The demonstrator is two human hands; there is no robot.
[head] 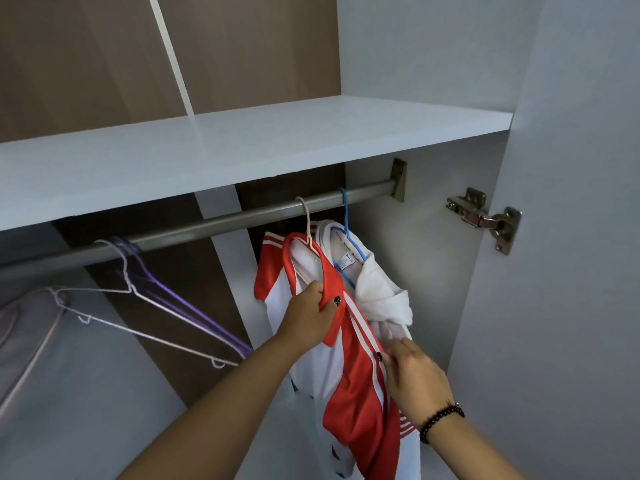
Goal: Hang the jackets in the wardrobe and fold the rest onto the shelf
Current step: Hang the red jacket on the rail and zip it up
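Hanging from the rail [221, 220] on a cream hanger [306, 223], the red-and-white jacket [349, 386] was under the shelf [277, 143], toward the wardrobe's right end. Item: thin sports fabric, judged light, soft and limp, likely slick enough to slide off a narrow wire shoulder. Grip, left hand [308, 317]: fingers and thumb clenched on the red collar edge, pinching cloth just below the hanger's shoulder. Grip, right hand [412, 372]: fingertips curled on the red front panel beside the white stripes, lower than the left grip and to its right. Behind the right grip, touching the jacket, a white garment [377, 289] hung bunched on a blue hanger [346, 237]. Well to the left of both grips, bare white and purple hangers [145, 289] sat on the same rail. Handling note: best held at collar and shoulder seam, where the cloth is doubled; pulling lower down would probably drag it askew on the hanger.
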